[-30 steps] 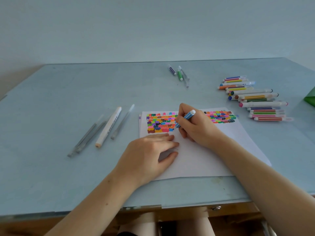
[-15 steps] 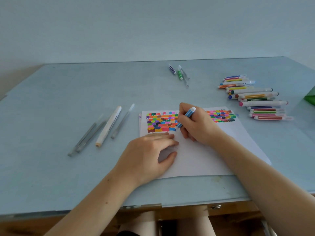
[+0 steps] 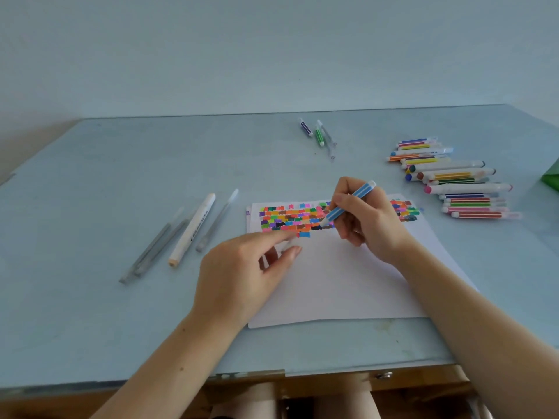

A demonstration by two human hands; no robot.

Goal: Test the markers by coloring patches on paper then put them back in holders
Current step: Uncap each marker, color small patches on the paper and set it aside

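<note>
Blue-striped marker (image 3: 351,204) sits pinched in my right hand (image 3: 370,220), thumb and fingers (image 3: 343,198) clamped round the barrel, tip pointed down over the coloured patch grid (image 3: 298,219) on the paper (image 3: 332,282). Whether the tip touches the sheet I cannot tell; it looks just above the lower row. A second ago this hand was lower and further left, tip at the bottom edge of the grid; now it has lifted and drawn to the right, and a fresh blue patch (image 3: 305,234) shows below the last row. My left hand (image 3: 245,273) has changed too: it lay flat on the sheet, and now it is raised, index finger and thumb closing on a small pale piece (image 3: 288,244), blurred, probably the cap. I judge the colouring of this marker done and the capping step next. That would leave the marker to go back; no holder is plainly in view, only a green edge (image 3: 552,176) at far right. Other striped markers (image 3: 459,182) lie in a heap on the bench (image 3: 90,207) to the right, two short ones (image 3: 313,133) further back, grey pens and a white marker (image 3: 193,229) to the left.
</note>
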